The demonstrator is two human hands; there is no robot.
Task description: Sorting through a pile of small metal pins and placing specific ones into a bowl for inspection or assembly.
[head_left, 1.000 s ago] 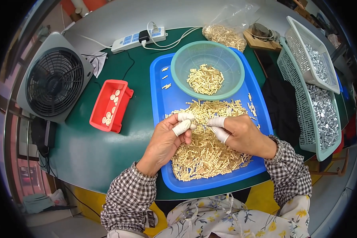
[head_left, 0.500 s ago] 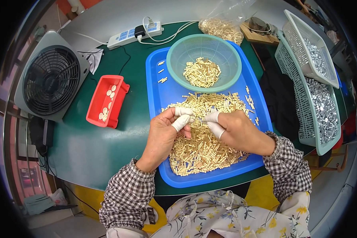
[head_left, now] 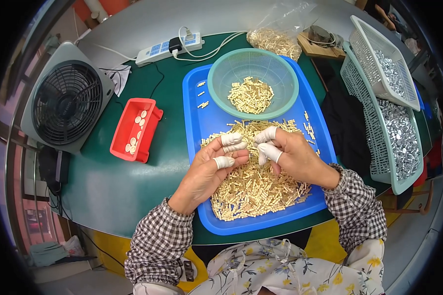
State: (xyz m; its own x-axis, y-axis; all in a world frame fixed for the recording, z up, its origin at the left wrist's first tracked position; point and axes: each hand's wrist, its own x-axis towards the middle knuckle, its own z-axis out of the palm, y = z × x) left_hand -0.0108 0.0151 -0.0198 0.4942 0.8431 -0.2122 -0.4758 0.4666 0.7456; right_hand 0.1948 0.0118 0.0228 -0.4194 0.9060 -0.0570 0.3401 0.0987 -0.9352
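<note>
My left hand (head_left: 209, 164), white covers on its fingertips, is held over a heap of small brass pins (head_left: 258, 189) in a blue tray (head_left: 214, 223). Its thumb stands apart from its fingers, and I see nothing gripped between them. Close beside it, my right hand (head_left: 298, 155) also wears white fingertip covers. Its thumb and fingers are pinched together; whatever they hold is too small to make out. Beyond both hands, a green mesh basket (head_left: 216, 101) with a smaller pile of the same brass pieces (head_left: 251, 94) rests at the tray's far end.
At left are a red bin (head_left: 124, 123) with round pale discs and a grey fan (head_left: 66, 101). A power strip (head_left: 157, 51) and a plastic bag of brass pieces (head_left: 273, 44) lie at the back. Baskets with silvery metal parts (head_left: 401, 140) stand at right.
My hands have moved apart from where their fingertips met. The left thumb and fingers have spread, and the right hand has shifted slightly upward, still pinched.
</note>
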